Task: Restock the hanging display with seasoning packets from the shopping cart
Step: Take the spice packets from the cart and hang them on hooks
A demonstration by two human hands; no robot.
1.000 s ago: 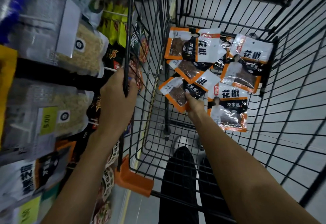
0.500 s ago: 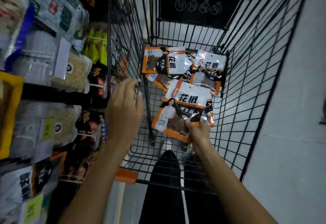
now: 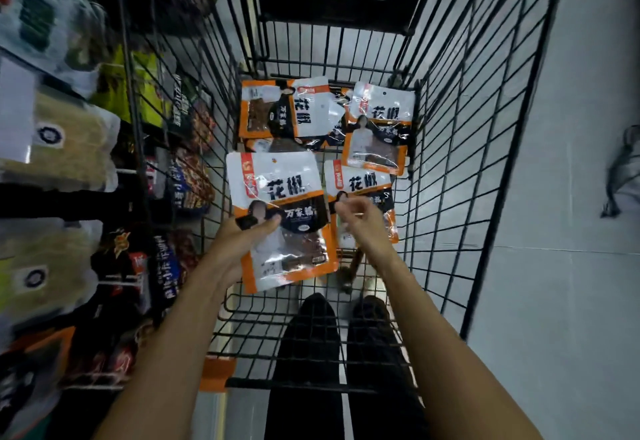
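Note:
My left hand (image 3: 239, 242) grips a white and orange seasoning packet (image 3: 280, 197) by its lower left part, thumb on the front, holding it upright above the shopping cart (image 3: 450, 162). My right hand (image 3: 360, 221) hovers just right of it with loosely curled fingers and nothing visibly in them, over a second packet (image 3: 363, 180) lying in the cart. Several more packets (image 3: 311, 114) lie at the cart's far end. The hanging display (image 3: 173, 190) with dark packets on pegs is at the left, beyond the cart's wire side.
Shelves at the left carry bags of pale grain (image 3: 65, 141) and yellow bags (image 3: 117, 89). The cart's left wire wall (image 3: 162, 69) stands between me and the display. My legs in black trousers (image 3: 311, 353) show behind the cart. Grey floor (image 3: 554, 266) lies to the right.
My left hand left the cart's side and took hold of the packet. My right hand let go of that packet, which now stands higher and upright.

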